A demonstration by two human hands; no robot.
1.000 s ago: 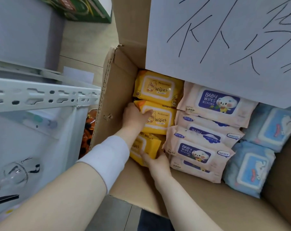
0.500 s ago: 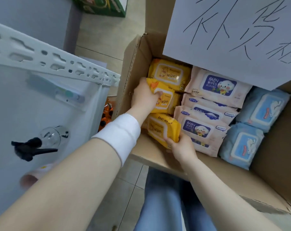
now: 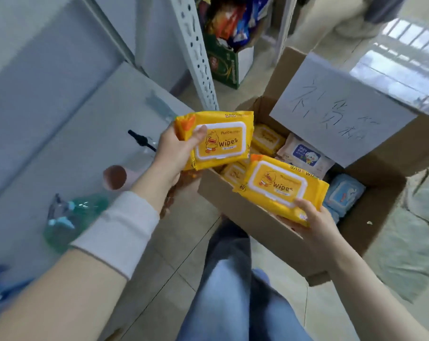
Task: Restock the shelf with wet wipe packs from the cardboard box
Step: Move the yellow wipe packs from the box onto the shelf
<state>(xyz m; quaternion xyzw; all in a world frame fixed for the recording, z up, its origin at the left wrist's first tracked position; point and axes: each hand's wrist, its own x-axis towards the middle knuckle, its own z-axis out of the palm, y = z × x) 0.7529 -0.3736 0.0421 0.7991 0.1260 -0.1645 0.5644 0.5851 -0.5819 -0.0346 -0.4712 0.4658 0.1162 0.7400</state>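
Note:
My left hand (image 3: 176, 153) grips a yellow wipes pack (image 3: 218, 139) by its left end, thumb on the white lid, held above the box's near left corner. My right hand (image 3: 311, 220) holds a second yellow wipes pack (image 3: 279, 185) from below at its near right corner, over the open cardboard box (image 3: 238, 207). Inside the box lie more yellow packs (image 3: 266, 139), a pink-white baby wipes pack (image 3: 304, 153) and a blue pack (image 3: 343, 193). The white shelf surface (image 3: 68, 143) spreads to the left.
On the shelf lie a black-nozzled spray bottle (image 3: 142, 141), a pink tube (image 3: 115, 178) and a green bottle (image 3: 75, 217). A perforated shelf post (image 3: 196, 52) rises behind. A grey handwritten sheet (image 3: 341, 112) covers the box flap. A green carton (image 3: 223, 62) with snacks stands beyond. My legs are below.
Both hands have lifted their yellow packs out of the box and up toward me. The view has pulled back and tilted, so the shelf and aisle floor now show.

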